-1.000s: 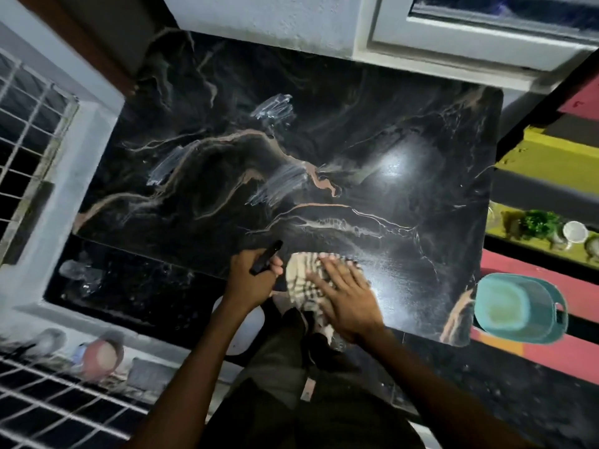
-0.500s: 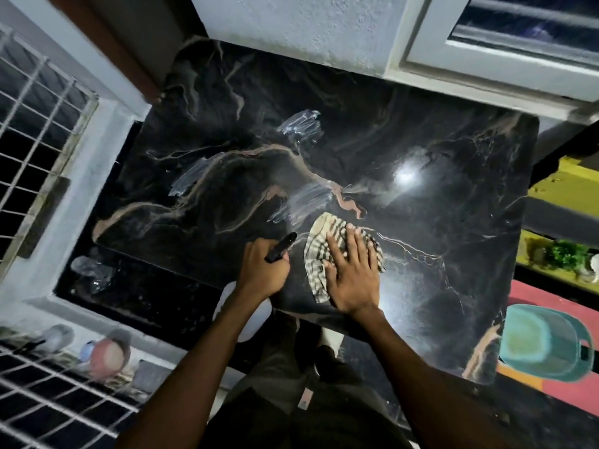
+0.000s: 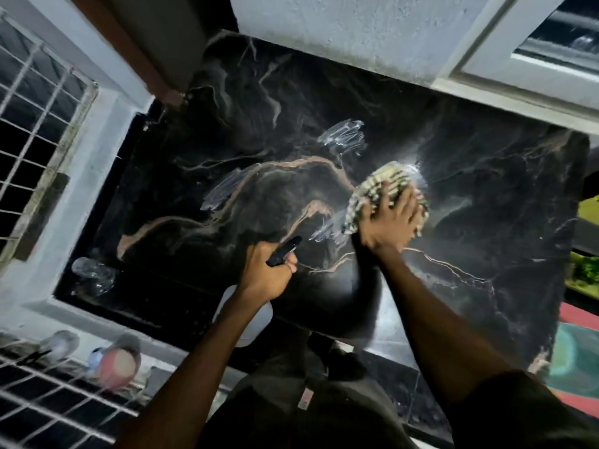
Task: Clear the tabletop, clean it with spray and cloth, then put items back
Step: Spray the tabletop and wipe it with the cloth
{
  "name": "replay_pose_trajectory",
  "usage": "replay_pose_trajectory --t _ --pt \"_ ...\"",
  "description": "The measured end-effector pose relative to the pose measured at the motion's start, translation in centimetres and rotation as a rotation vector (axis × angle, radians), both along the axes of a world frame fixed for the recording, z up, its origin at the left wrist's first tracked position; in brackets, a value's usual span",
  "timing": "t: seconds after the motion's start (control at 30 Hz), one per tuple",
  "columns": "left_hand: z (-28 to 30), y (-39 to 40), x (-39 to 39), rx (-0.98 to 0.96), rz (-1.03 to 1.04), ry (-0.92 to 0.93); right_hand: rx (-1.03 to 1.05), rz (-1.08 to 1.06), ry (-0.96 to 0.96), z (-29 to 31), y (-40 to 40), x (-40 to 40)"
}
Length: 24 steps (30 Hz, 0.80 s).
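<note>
At the far left I see a white metal window grille point(image 3: 35, 131) with square bars, and below it, on a pale ledge, a blurred reddish round object point(image 3: 118, 364) I cannot identify. Moving right, the tabletop point(image 3: 246, 102) is a glossy black slab veined with tan and white lines — wet, streaky smears of spray sit on it around the middle. My left hand point(image 3: 265, 273) is at the near edge, fingers curled tight around the black trigger head of a spray bottle point(image 3: 241, 319), whose white, rounded plastic body hangs below the table edge. Right of that, my right hand point(image 3: 390, 222) lies flat with fingers spread, pressing a checked cloth point(image 3: 376, 186) — beige and dark, bunched and soft — onto the middle of the slab, just beside a bright glare spot. At the near right edge, a teal rounded container point(image 3: 580, 354) shows partly, blurred.
</note>
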<state>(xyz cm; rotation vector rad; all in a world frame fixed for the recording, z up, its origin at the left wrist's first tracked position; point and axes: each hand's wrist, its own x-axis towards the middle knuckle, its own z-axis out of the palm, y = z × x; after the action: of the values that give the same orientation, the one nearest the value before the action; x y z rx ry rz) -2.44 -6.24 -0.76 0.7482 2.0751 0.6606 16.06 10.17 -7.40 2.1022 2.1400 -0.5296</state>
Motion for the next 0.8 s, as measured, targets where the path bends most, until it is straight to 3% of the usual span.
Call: replay_pose_trajectory --t 0.13,0.27,0.33,0.43,0.5,0.57,0.7,0.8 --pt "-0.1 -0.5 -2.7 0.0 -0.036 -0.005 0.025 0.502 0.075 -0.8 -10.5 -6.1" --pt "-0.1 -0.8 -4.8 0.008 -0.033 0.006 -0.048 0.79 0.137 -0.9 -16.3 -2.1" --pt "-0.1 -1.0 -5.3 -0.003 0.025 -0.027 -0.041 0.764 0.079 -0.4 -12.7 1.3" --pt "-0.2 -1.4 -5.8 0.015 0.075 -0.046 0.015 0.417 -0.02 0.2 -4.1 3.1" --pt "-0.1 -2.0 -5.9 0.025 0.098 -0.051 0.043 0.139 -0.018 0.6 -0.7 0.3" --pt "-0.2 -2.8 -5.8 0.028 0.122 -0.051 0.042 0.034 -0.001 0.4 -1.8 -4.4" --pt "-0.5 -4.3 -5.0 0.027 0.12 -0.044 0.029 0.499 0.1 -0.9 -12.9 -9.8" --pt "-0.3 -5.5 -4.1 0.076 0.119 -0.002 0.033 0.738 0.18 -1.8 -18.6 -5.9"
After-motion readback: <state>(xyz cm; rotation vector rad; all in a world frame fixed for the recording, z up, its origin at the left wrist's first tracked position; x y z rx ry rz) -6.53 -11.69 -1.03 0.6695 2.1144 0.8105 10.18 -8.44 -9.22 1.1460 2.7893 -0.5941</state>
